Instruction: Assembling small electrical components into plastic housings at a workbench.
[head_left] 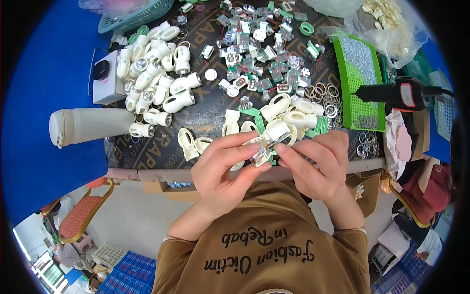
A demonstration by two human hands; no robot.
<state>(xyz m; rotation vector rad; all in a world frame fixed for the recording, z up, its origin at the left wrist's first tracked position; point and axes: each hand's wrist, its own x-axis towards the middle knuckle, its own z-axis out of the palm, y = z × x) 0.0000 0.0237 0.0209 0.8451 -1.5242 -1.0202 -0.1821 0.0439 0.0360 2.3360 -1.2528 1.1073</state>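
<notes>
Hands meet at the table's near edge, just below picture centre: your left hand (pixel 223 169) and right hand (pixel 316 164) pinch one small white plastic shell (pixel 275 133) with a shiny metal piece (pixel 259 156) at its lower end. Left thumb and fingertips close on the metal piece from eight o'clock; your right fingers grip the shell from four o'clock. Both grips are narrow and closed on the part.

At twelve o'clock from your hands lies a small cluster of empty white housings (pixel 293 113) with green clips (pixel 320 126) among them. Farther out at twelve sits a scatter of small circuit boards (pixel 259 63) with red wires. At ten o'clock a pile of finished white lamp bodies (pixel 156 78) lies beside a white box (pixel 108 78) with a black knob. At nine o'clock a pale bottle (pixel 90 125) lies on its side at the table edge. At two o'clock a green tray (pixel 350 73) holds small metal bits, metal rings (pixel 330 100) lie beside it, and a black soldering tool (pixel 399 93) rests across its right side.
</notes>
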